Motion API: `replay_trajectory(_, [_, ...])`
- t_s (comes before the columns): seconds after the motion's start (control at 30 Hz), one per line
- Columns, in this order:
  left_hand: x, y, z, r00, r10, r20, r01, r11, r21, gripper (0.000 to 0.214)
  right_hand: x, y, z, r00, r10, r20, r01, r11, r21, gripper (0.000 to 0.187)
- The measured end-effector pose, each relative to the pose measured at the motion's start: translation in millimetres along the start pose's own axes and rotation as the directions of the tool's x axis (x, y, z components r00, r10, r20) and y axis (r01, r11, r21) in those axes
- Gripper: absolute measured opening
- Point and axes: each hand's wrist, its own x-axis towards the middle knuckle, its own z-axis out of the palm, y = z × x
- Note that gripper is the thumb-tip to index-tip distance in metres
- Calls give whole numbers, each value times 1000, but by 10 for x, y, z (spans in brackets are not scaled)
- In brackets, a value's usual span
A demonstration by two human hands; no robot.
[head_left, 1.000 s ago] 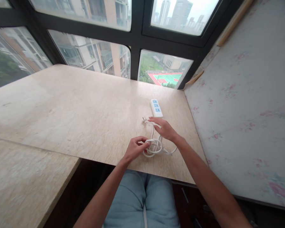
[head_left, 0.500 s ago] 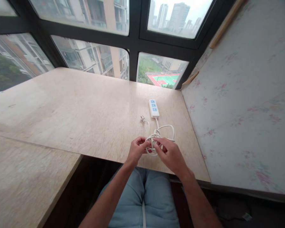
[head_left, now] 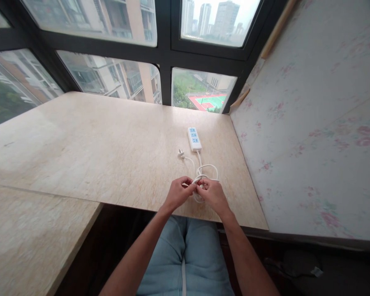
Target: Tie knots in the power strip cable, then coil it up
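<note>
A white power strip (head_left: pixel 195 139) with blue socket faces lies on the stone sill, beyond my hands. Its white cord (head_left: pixel 210 166) runs toward me into a loose, tangled coil. Left of the strip rests the plug (head_left: pixel 181 153), prongs pointing away from me. My left hand (head_left: pixel 181 190) pinches the cord at the coil's left side. Close against it, my right hand (head_left: pixel 212 193) is closed on the cord too, fingertips nearly meeting the left ones. The fingers hide part of the coil between them.
The beige stone sill (head_left: pixel 111 139) stretches left to a lower-left slab (head_left: pixel 33 234). Dark-framed windows (head_left: pixel 165 53) stand at the back. A floral-papered wall (head_left: pixel 311 144) bounds the right side. My legs (head_left: pixel 185 250) are under the sill's front edge.
My right hand has moved left and closed in beside my left hand, its fingers now gripping the cord. The whole view has shifted slightly.
</note>
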Motion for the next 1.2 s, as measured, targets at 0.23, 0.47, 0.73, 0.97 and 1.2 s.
replay_trajectory(0.23, [110,92,-82,977,201,-76,-156,906,394,14,4,119,-79,997,-53,57,42,985,169,16])
replay_trajectory(0.47, [67,66,-83,978,144,-152,-94,950,298,19,0,299,-34,987,-101,122,39,902,431,21])
replay_trajectory(0.73, [85,0,-36,974,33,-223,-17,997,71,19,16,455,42,990,-111,85,25,738,674,23])
replay_trajectory(0.97, [150,18,17,977,-34,-211,25,999,-48,16,-7,477,-71,982,-29,188,-117,687,717,30])
replay_trajectory(1.2, [170,-6,0,986,32,-166,-32,999,3,18,39,214,-295,972,-1,235,-117,865,488,42])
